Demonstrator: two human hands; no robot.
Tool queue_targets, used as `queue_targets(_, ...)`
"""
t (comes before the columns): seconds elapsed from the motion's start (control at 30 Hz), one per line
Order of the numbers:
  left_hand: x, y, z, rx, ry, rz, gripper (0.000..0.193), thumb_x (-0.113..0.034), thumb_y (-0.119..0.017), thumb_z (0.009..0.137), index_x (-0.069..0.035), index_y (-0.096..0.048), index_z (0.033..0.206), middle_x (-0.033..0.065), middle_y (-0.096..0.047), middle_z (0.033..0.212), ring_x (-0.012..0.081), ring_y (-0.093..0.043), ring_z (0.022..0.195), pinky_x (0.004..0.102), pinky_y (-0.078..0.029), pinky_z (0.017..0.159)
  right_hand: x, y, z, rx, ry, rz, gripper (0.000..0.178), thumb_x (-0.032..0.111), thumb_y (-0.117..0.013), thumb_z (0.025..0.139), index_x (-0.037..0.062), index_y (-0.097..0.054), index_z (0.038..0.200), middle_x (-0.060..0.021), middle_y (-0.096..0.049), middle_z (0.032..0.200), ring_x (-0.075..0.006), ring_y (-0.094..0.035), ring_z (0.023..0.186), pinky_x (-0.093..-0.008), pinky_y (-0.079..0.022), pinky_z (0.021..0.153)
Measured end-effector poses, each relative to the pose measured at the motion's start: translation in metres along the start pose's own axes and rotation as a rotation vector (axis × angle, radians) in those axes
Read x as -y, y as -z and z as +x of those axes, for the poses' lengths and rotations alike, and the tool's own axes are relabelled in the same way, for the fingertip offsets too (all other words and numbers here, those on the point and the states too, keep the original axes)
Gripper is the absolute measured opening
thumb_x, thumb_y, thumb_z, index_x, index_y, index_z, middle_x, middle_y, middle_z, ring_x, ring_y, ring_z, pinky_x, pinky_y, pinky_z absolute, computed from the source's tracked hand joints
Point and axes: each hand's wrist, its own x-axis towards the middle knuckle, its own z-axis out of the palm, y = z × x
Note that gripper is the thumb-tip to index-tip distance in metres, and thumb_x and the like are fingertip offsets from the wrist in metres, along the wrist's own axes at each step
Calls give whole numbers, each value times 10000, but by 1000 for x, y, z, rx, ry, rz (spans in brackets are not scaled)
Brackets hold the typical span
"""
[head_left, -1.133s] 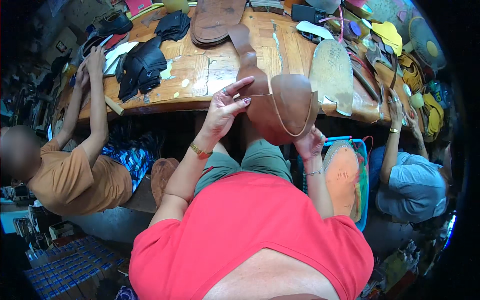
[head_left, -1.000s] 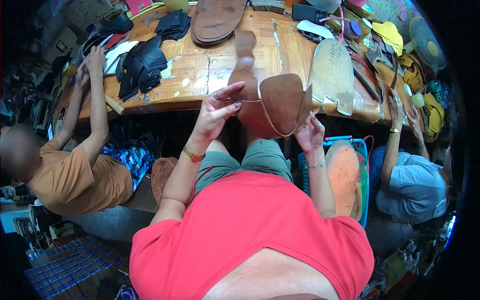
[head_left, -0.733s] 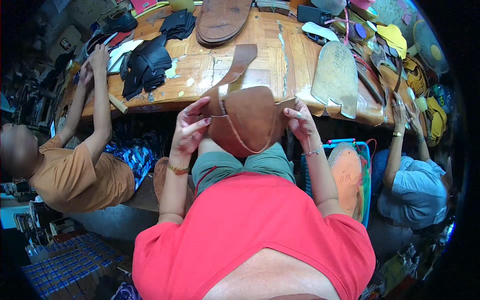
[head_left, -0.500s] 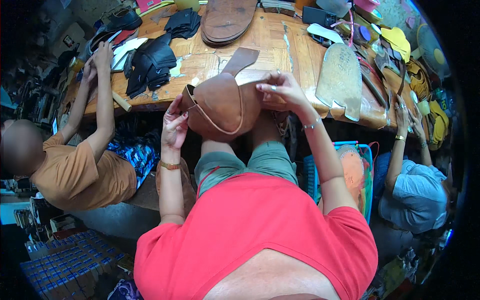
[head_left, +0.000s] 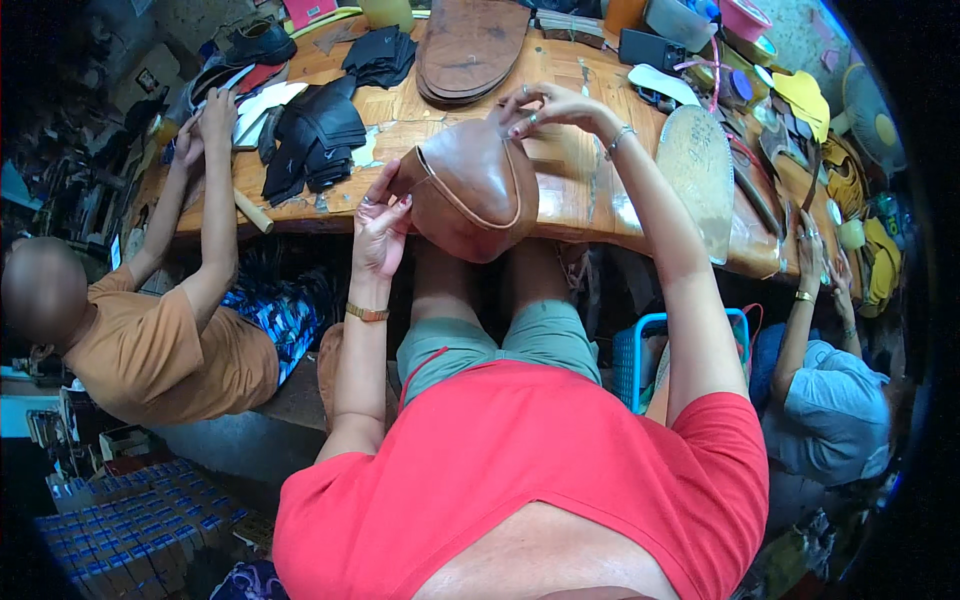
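Note:
A brown leather shoe upper (head_left: 470, 185), with a rounded front and a raised curved seam, hangs over the table's near edge above my knees. My left hand (head_left: 382, 225) grips its left edge between thumb and fingers. At its far right edge, the thumb and fingers of my right hand (head_left: 545, 112) are closed on the leather, the wrist bent. A stack of large brown leather pieces (head_left: 470, 50) lies just beyond my hands.
Black leather pieces (head_left: 315, 135) are piled to the left, beside a wooden handle (head_left: 252, 212). A pale sole-shaped board (head_left: 695, 170) lies to the right. Co-workers' hands (head_left: 205, 130) work at both table ends. A blue basket (head_left: 627, 365) stands below the table, right of my legs.
The upper has turned, its far part lifting toward the back, and its loose strap no longer shows. My right hand has moved farther away and bent over its far edge.

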Motion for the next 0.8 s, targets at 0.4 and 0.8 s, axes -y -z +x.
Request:
queue_targets(0.4, 2, 2, 8, -9, -22, 19, 563, 135, -550, 792, -25, -450, 1322, 115, -561, 1237, 133, -590, 1029, 264, -492, 895, 8, 13, 37, 51, 34, -928, 461, 128, -806, 506, 59, -671, 942, -107, -666, 828, -292, -631, 757, -385, -499, 652)
queue_targets(0.8, 6, 3, 21, 96, 47, -60, 553, 143, -547, 789, -62, -493, 1299, 55, -540, 1277, 141, -525, 1144, 271, -455, 948, -24, 31, 28, 39, 144, 540, 119, 97, -594, 891, 26, -578, 985, -67, -647, 802, -161, -662, 762, -324, -568, 703)
